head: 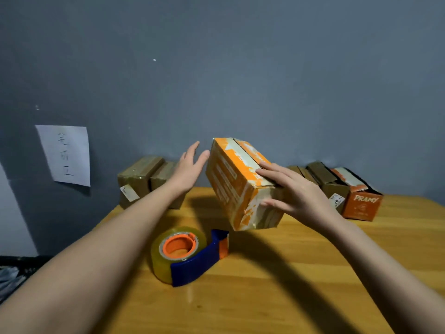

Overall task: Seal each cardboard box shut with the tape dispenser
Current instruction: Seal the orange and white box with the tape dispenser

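Observation:
An orange and white cardboard box point(237, 186) hangs tilted above the wooden table point(277, 285). My right hand point(291, 191) holds its near right end, fingers over the top flaps and thumb on the end face. A seam runs along the box top between the flaps. My left hand point(189, 168) is open with straight fingers, just left of the box, fingertips at its upper left edge. The tape dispenser point(187, 255), blue with an orange hub and a clear yellowish roll, lies on the table below the box, held by neither hand.
Two brown taped boxes point(144, 180) stand at the table's back left against the grey wall. At the back right are brown boxes point(325, 179) and an orange box point(361, 201) with open flaps. A paper note point(65, 155) hangs on the wall.

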